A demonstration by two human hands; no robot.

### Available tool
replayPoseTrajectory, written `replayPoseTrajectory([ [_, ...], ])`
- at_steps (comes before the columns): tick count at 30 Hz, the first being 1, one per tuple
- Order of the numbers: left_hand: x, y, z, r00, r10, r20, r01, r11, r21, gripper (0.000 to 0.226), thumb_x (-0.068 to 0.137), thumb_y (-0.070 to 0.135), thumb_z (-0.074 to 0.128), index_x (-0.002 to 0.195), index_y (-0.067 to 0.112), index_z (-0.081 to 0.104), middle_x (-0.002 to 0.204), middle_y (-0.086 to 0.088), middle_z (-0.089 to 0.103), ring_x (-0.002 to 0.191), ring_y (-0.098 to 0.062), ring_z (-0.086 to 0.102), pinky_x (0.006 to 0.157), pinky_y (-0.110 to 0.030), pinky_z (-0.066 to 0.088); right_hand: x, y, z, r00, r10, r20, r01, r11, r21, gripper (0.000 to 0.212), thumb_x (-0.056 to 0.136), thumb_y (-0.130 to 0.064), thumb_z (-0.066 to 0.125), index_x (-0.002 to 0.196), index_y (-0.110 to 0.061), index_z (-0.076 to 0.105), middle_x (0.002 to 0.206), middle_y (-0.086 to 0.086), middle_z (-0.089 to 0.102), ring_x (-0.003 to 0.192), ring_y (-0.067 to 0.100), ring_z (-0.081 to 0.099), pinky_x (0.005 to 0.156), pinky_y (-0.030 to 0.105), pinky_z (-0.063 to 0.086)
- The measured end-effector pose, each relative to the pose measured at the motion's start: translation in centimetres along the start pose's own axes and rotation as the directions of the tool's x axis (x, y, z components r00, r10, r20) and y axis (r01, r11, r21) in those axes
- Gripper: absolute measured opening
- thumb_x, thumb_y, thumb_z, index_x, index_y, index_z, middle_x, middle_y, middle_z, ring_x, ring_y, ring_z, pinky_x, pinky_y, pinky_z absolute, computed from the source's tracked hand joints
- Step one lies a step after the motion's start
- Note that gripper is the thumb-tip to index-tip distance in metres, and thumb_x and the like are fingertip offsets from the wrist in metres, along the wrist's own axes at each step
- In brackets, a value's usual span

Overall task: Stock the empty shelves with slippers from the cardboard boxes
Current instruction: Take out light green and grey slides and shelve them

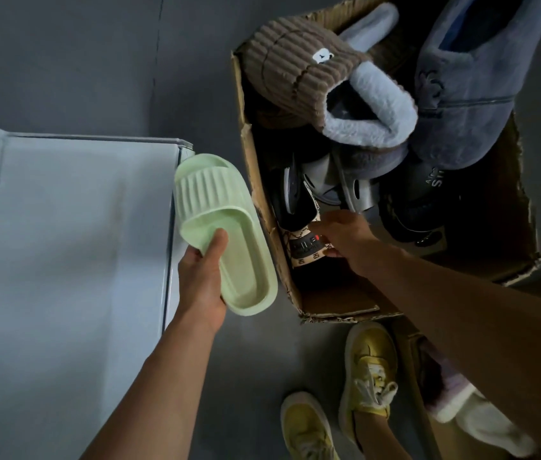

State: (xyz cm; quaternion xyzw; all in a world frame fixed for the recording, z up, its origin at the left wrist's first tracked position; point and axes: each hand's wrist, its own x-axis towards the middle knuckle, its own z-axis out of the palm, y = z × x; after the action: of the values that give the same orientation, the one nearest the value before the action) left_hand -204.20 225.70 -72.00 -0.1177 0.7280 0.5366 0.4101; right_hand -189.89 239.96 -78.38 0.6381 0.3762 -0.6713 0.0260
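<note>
My left hand [203,276] grips a pale green ribbed slide slipper [226,227] by its heel end, thumb on the footbed, holding it beside the right edge of the white shelf [79,234]. My right hand [345,239] reaches into the cardboard box [256,180] and pinches a beige patterned slipper with a black label [304,249] near the box's front corner. Inside the box lie a brown corduroy fleece-lined slipper [305,71], a grey plush slipper [468,81], and darker slippers underneath.
The box stands on a grey floor [96,61] to the right of the shelf. My yellow sneakers [367,373] stand in front of it. A second box with a white fluffy slipper [481,423] sits at the lower right, partly hidden by my right arm.
</note>
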Motion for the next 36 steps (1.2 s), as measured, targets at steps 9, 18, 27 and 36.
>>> replayPoseTrajectory([
  [9,1.3,-1.0,0.5,1.0,-0.015,0.009,0.015,1.0,-0.003,0.021,0.089,0.027,0.07,0.109,0.024,0.068,0.106,0.002,0.073,0.103,-0.021,0.067,0.087,-0.041,0.055,2.3,1.0,-0.8,0.988,0.016,-0.156,-0.024,0.999,-0.046,0.03,0.081,-0.005,0.071,0.105,0.008,0.059,0.085,0.015,0.059,0.072,0.023,0.059,0.056,0.028,0.046],
  [18,2.7,-2.3,1.5,0.998,0.004,0.064,-0.001,0.999,-0.042,0.01,0.09,0.025,0.068,0.1,0.027,0.068,0.096,0.005,0.074,0.094,-0.016,0.069,0.073,-0.034,0.055,6.1,0.4,-3.6,0.917,0.249,-0.313,-0.056,0.854,0.517,0.016,0.092,-0.004,0.054,0.107,-0.009,0.051,0.077,0.008,0.055,0.063,0.016,0.054,0.074,0.032,0.057],
  [27,2.9,-2.5,1.1,0.995,0.048,0.091,-0.048,0.999,0.001,0.008,0.089,0.024,0.068,0.094,0.03,0.067,0.085,0.012,0.075,0.088,-0.011,0.07,0.072,-0.032,0.055,7.4,0.7,-4.2,0.933,0.215,-0.29,0.059,0.701,0.711,0.003,0.087,-0.011,0.066,0.09,-0.01,0.065,0.071,0.009,0.062,0.055,0.011,0.058,0.07,0.023,0.052],
  [36,-0.8,-1.6,0.3,0.988,0.049,0.149,-0.07,0.988,0.136,0.024,0.091,0.027,0.067,0.114,0.033,0.066,0.109,0.005,0.072,0.106,-0.022,0.067,0.089,-0.047,0.055,0.1,4.0,-4.3,0.863,0.45,-0.228,-0.176,0.692,0.7,0.02,0.079,-0.02,0.077,0.08,-0.008,0.061,0.066,0.003,0.061,0.047,0.009,0.052,0.037,0.017,0.04],
])
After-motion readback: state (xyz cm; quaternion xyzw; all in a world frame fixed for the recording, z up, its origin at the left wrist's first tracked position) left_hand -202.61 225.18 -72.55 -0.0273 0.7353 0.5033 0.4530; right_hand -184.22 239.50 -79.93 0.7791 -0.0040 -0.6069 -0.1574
